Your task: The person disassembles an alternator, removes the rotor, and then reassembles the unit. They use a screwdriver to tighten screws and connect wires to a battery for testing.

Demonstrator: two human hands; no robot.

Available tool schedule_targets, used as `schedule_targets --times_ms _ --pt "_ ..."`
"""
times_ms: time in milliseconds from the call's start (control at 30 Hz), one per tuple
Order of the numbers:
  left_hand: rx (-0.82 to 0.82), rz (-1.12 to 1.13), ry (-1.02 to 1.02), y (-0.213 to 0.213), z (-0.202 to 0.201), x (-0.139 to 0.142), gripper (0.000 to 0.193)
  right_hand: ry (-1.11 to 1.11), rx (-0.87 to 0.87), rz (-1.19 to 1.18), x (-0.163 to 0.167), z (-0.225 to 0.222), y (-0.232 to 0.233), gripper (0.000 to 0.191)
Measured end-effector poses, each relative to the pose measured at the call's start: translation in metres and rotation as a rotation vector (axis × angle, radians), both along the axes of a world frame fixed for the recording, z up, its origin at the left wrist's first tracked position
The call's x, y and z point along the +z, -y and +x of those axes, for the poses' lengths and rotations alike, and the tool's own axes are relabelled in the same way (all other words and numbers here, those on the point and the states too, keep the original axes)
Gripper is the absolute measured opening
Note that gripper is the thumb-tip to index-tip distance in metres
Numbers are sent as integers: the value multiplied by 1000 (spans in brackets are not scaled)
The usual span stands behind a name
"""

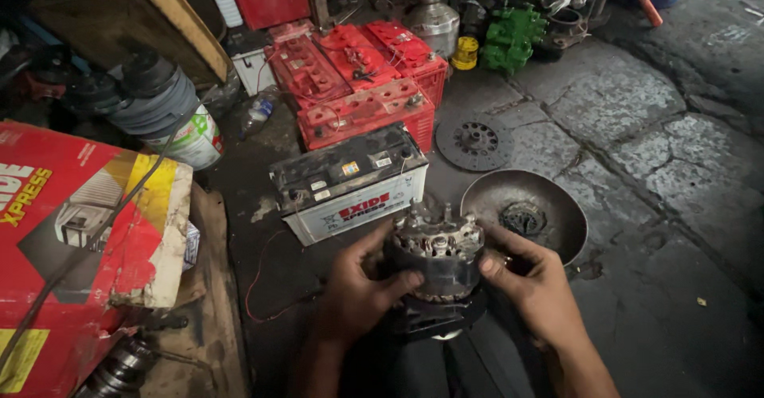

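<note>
Two hands grip one greasy alternator (434, 259) low in my view, above the dark floor (684, 167). Going left to right: my left hand (356, 290) is wrapped around its left flank with the thumb across the front, and my right hand (535, 282) is closed on the right edge. I judge the oily housing could slip and drop. A thin red wire (256, 282) lies near my left wrist and might snag, while the metal bowl (527, 211) sits just behind and could be knocked.
</note>
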State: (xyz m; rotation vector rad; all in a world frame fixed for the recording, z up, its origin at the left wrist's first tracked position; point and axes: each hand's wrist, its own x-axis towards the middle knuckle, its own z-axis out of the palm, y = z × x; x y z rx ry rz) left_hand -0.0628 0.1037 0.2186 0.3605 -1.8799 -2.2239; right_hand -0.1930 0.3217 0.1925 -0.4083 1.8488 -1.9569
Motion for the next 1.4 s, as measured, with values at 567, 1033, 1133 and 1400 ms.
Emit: schedule_targets --times_ms 567,1033,1133,1400 --pt "53 -183 51 -13 9 0 87 -51 47 -2 -3 -4 -6 59" --pt "47 -440 7 -30 32 13 84 -46 138 -3 3 7 -17 59" --pt "216 -703 -323 -41 45 2 81 -172 176 19 2 14 -30 61" --pt "261 -462 -293 -72 70 -40 76 48 165 -145 -14 51 -65 61"
